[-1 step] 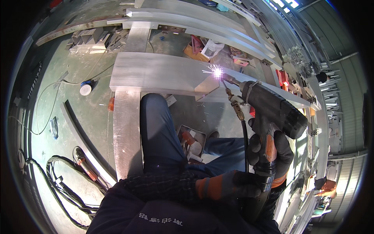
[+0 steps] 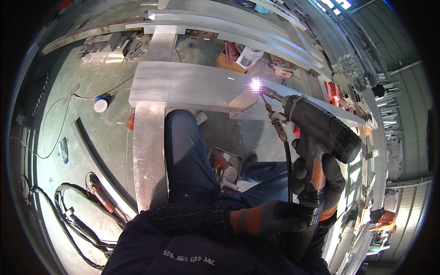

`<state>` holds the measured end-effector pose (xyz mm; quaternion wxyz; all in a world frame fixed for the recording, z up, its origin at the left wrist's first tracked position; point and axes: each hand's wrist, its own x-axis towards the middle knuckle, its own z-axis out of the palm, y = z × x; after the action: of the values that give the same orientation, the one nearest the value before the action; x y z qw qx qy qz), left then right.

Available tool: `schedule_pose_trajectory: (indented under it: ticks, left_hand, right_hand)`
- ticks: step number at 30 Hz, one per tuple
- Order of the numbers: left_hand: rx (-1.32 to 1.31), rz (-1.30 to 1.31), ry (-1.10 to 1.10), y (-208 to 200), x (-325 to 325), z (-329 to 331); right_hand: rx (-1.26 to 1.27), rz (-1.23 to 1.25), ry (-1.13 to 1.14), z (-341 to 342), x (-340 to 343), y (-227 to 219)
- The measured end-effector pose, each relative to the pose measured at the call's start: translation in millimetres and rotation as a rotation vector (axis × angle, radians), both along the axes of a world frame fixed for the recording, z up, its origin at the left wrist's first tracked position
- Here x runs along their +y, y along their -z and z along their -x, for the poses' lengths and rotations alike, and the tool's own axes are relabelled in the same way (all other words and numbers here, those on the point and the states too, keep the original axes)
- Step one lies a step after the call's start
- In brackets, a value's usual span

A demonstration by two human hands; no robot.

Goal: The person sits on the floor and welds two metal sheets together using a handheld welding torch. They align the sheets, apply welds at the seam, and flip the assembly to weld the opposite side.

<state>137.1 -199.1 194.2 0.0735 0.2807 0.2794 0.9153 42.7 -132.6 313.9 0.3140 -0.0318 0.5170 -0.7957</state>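
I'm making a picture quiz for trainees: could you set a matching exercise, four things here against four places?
1. welding torch
2. bright flash
3. looped black cable
4. tray

A. between the person's legs
B. at the torch's nozzle
C. on the floor, lower left
D. in the right hand

Pairs: 1-D, 2-B, 3-C, 4-A

A: ok, what's around the main beam (image 2: 183, 82)?
B: It lies across a support bar (image 2: 149, 156). Torch (image 2: 321, 126) is right of it, nozzle (image 2: 273, 94) by its right end.
A: Near side?
B: Tray (image 2: 235, 158) in front of it, stuff inside. Channel (image 2: 101, 168) and coiled cable (image 2: 73, 185) both sit front-left of it.
A: And behind it?
B: Box (image 2: 225, 63) behind its right half, offcuts (image 2: 107, 43) back-left of it.
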Motion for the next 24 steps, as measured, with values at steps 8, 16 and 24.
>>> schedule_pose_trajectory:
  ticks: [8, 16, 24]
  left_hand:
    - [-0.034, -0.019, 0.077, -3, 0, -3]
    - [0.195, 0.127, -0.205, 7, 13, -5]
    - [0.018, 0.257, -0.487, 54, -58, 72]
  right_hand:
    - [0.015, -0.079, -0.109, 1, 8, -5]
    - [0.095, -0.016, -0.033, -10, 8, -5]
    - [0.226, -0.016, -0.018, -8, 13, -11]
